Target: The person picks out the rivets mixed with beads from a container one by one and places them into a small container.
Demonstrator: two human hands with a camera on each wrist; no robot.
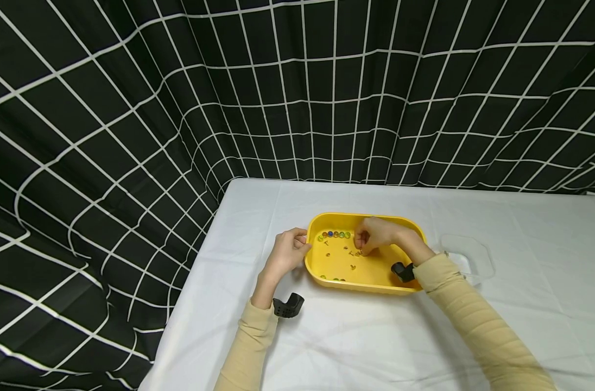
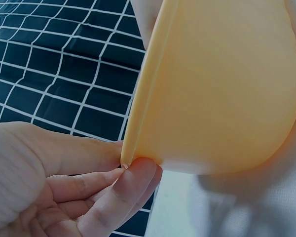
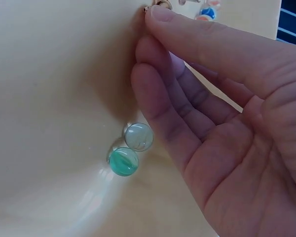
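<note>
- At the left we see the gridded black curtain (image 1: 82, 163), which also runs behind the white-covered worktop (image 1: 258, 206).
- Next comes the left hand (image 1: 286, 251), a black wrist mount (image 1: 287, 306) below it; we see its thumb and fingers pinching the rim at the left end of the yellow tray (image 1: 375, 271), which sits on the worktop.
- In the tray's left half we find a row of marbles (image 1: 336, 234) by the far wall, with orange, blue and green among them, and a few near-side marbles (image 1: 323, 277) partly hidden by the near rim. We judge the row already arranged; about the near ones we cannot tell.
- Toward the middle we see small brass-coloured pins (image 1: 353, 267) scattered on the tray floor; we take these as work left, picking them up being the step in hand.
- The right hand (image 1: 378, 232) reaches into the tray, fingers curled, tips down among the pins; we cannot tell whether one is pinched. The hands are apart.
- At the right we see a clear plastic container (image 1: 466, 252), partly behind the beige sleeve (image 1: 473, 309); we cannot make out its contents, so we cannot judge progress there.
</note>
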